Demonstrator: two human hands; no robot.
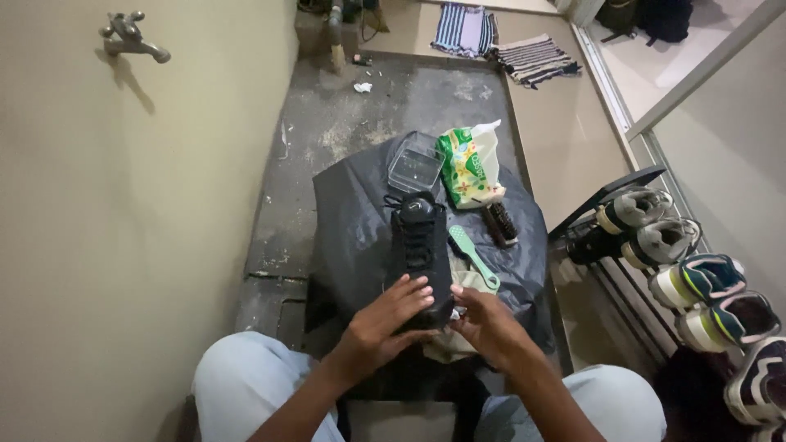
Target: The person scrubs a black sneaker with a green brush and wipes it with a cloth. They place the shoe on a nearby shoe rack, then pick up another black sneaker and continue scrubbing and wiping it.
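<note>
A black lace-up shoe (419,245) lies on a black plastic sheet (352,213) on the floor, toe pointing away from me. My left hand (385,321) grips its heel end, fingers over the top. My right hand (485,321) is beside the heel, fingers curled around a small pale thing that I cannot make out. A beige cloth (446,344) lies under both hands. A mint-green brush (472,255) rests just right of the shoe.
A clear plastic box (414,166), a green-and-yellow pouch (468,168) and a dark brush (499,223) lie past the shoe. A shoe rack (647,245) with several sneakers stands at right. A wall with a tap (131,37) runs along the left. My knees frame the bottom.
</note>
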